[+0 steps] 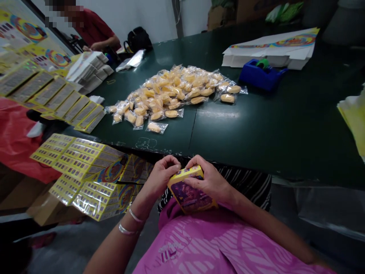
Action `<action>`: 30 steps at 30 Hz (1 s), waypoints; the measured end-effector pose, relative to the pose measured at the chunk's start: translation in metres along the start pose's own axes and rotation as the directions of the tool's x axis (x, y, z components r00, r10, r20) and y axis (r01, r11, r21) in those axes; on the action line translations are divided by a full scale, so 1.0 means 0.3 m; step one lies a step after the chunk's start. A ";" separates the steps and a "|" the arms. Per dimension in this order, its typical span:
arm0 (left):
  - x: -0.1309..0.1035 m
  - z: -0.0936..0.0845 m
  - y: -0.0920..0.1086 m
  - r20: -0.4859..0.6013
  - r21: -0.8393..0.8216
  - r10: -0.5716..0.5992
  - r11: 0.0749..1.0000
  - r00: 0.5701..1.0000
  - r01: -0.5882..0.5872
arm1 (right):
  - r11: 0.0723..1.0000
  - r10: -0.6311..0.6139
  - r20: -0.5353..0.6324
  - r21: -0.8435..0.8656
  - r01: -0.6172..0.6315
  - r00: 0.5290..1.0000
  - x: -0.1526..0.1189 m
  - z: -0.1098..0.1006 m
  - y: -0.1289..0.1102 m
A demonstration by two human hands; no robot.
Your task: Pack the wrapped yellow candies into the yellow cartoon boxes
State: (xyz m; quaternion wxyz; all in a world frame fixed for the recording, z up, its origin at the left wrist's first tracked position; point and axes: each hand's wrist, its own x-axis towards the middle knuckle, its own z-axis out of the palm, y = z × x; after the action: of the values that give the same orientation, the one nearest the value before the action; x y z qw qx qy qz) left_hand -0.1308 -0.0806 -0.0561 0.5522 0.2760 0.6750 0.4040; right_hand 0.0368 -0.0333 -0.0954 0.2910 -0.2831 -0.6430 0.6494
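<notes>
A small yellow and purple printed box (189, 198) rests upright, slightly tilted, against my lap below the table edge. My right hand (212, 180) grips its right side, with the thumb across the front face and the fingers over the top. My left hand (164, 175) is closed in a pinch at the box's upper left corner, thumb and forefinger together. Beyond the box, a heap of yellow oval pieces in clear wrappers (171, 91) spreads over the dark green table (228, 140).
A blue tape dispenser (261, 76) stands before flat white cartons (268, 49) at right. Stacked yellow boxes (85, 163) rise close on my left, with more display cartons (59, 95) behind. A person in red (98, 28) works at the far left. Yellow sheets (353, 118) lie far right.
</notes>
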 end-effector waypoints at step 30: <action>-0.013 -0.075 0.046 0.341 0.314 -0.105 0.950 0.934 -0.007 | 1.000 0.000 0.201 0.002 0.000 0.980 -0.013 0.010 -0.027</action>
State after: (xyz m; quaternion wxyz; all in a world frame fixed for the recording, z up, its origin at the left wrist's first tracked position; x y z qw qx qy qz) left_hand -0.1527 -0.0821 -0.0407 0.6242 0.4102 0.6264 0.2228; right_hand 0.0373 -0.0382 -0.0875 0.2249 -0.2158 -0.6684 0.6753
